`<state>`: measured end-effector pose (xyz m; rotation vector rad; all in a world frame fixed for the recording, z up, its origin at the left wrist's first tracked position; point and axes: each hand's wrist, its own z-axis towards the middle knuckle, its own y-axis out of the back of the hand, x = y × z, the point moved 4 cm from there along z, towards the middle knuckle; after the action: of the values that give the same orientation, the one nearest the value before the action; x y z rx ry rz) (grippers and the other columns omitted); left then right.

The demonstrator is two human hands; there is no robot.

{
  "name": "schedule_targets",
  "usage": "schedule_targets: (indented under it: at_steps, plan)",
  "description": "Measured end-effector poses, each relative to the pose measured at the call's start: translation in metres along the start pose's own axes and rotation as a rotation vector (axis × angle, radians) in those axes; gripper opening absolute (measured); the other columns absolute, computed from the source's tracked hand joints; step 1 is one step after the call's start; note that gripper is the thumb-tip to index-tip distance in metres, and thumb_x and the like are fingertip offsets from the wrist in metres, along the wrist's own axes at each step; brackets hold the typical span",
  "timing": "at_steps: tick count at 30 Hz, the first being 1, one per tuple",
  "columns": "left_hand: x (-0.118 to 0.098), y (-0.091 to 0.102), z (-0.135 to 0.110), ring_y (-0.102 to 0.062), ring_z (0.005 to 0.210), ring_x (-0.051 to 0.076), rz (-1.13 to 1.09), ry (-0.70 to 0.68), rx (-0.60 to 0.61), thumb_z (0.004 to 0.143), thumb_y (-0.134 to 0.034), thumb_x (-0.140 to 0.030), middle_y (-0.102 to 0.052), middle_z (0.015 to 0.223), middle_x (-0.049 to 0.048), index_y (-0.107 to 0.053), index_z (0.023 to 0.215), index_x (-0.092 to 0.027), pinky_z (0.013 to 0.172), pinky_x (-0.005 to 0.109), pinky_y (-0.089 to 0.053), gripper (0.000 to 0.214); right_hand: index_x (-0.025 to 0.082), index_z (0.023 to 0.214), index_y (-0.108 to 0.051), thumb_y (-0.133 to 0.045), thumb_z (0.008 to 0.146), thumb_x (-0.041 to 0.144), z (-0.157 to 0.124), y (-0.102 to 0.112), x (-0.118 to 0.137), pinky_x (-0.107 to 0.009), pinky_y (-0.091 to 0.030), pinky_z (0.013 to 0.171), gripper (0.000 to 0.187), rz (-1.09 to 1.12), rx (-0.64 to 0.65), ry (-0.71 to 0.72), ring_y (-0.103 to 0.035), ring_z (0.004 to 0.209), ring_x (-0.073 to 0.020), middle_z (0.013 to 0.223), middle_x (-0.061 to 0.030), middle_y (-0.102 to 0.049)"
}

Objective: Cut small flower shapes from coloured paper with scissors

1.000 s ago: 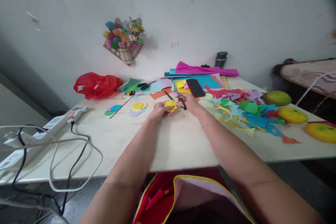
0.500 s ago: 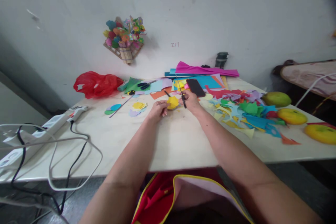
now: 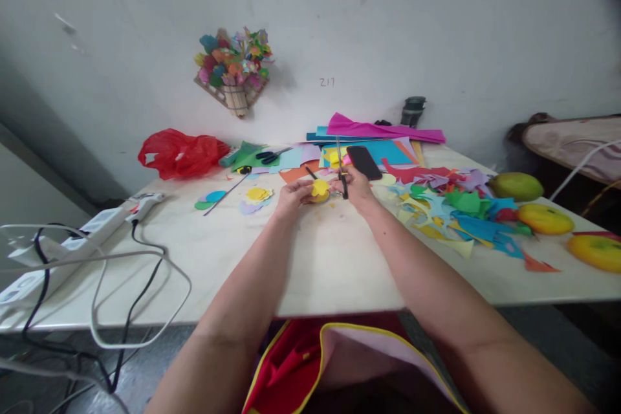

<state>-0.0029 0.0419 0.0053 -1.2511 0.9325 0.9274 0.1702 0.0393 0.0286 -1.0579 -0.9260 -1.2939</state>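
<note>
A small yellow paper flower [image 3: 320, 188] with a scalloped edge is pinched in my left hand [image 3: 294, 199] over the middle of the table. My right hand [image 3: 358, 187] grips a pair of scissors [image 3: 345, 187] by its dark handle, the blades pointing up and away from me, apart from the flower. The right fingertips come close to the flower's right edge; whether they touch it I cannot tell. To the left of my left hand lies a stack of yellow flower cut-outs [image 3: 259, 195], beside pale lilac ones [image 3: 250, 207].
A dark phone [image 3: 363, 163] lies behind my right hand. Colourful paper scraps [image 3: 466, 207] and mangoes [image 3: 546, 218] cover the right side. Another pair of scissors [image 3: 272, 156] and a red plastic bag [image 3: 182, 154] sit at the back left. Power strips [image 3: 92, 229] with cables occupy the left edge.
The scissors have swung so the blades point more upright. The yellow paper has turned in my left fingers and its petal outline now shows. The whole view has shifted slightly.
</note>
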Motion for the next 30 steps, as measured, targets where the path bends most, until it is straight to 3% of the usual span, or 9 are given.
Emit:
schedule_targets:
  at_steps: [4,9,18,25,30]
  plan:
    - [0.002,0.001,0.004,-0.070,0.065,0.016,-0.009,-0.045,0.037,0.052,-0.090,-0.022,-0.071,0.070,0.0017,-0.069,0.102,-0.011,0.069,0.028,-0.057,0.055,0.021,0.086,-0.054,-0.081,0.054,0.033,0.002,0.008,-0.004,-0.021,-0.040,0.042,0.044,0.015,-0.094,-0.067,-0.064,0.053,-0.0160,0.057,0.0043,-0.060]
    - [0.003,0.001,0.004,-0.069,0.063,0.016,0.017,-0.016,0.069,0.052,-0.091,-0.025,-0.072,0.071,0.0015,-0.063,0.118,-0.012,0.066,0.028,-0.056,0.073,0.021,0.089,-0.057,-0.083,0.052,0.034,0.001,0.009,-0.008,-0.018,-0.030,0.035,0.047,0.011,-0.059,-0.119,-0.067,0.056,-0.0186,0.058,0.0037,-0.060]
    - [0.004,-0.005,0.003,-0.072,0.072,0.020,-0.027,0.032,0.160,0.055,-0.089,-0.017,-0.074,0.079,0.0063,-0.066,0.102,-0.011,0.073,0.032,-0.060,0.052,0.019,0.086,-0.062,-0.085,0.046,0.026,-0.001,0.008,-0.009,-0.018,-0.024,0.035,0.046,0.074,-0.073,-0.182,-0.056,0.045,-0.0117,0.053,0.0063,-0.055]
    - [0.004,-0.006,0.001,-0.073,0.077,0.020,-0.049,0.048,0.214,0.059,-0.083,-0.015,-0.076,0.086,0.0091,-0.068,0.099,-0.010,0.081,0.037,-0.060,0.043,0.018,0.079,-0.060,-0.080,0.049,0.024,-0.006,0.002,0.003,-0.018,-0.036,0.041,0.037,0.076,-0.115,-0.147,-0.049,0.042,-0.0081,0.046,0.0093,-0.051]
    - [0.003,-0.003,0.001,-0.072,0.070,0.022,-0.033,0.092,0.141,0.069,-0.073,-0.022,-0.075,0.079,0.0115,-0.069,0.093,-0.009,0.080,0.042,-0.060,0.027,0.019,0.079,-0.060,-0.079,0.050,0.023,-0.003,0.000,0.000,-0.020,-0.038,0.042,0.035,0.029,-0.132,-0.125,-0.048,0.041,-0.0077,0.047,0.0098,-0.052]
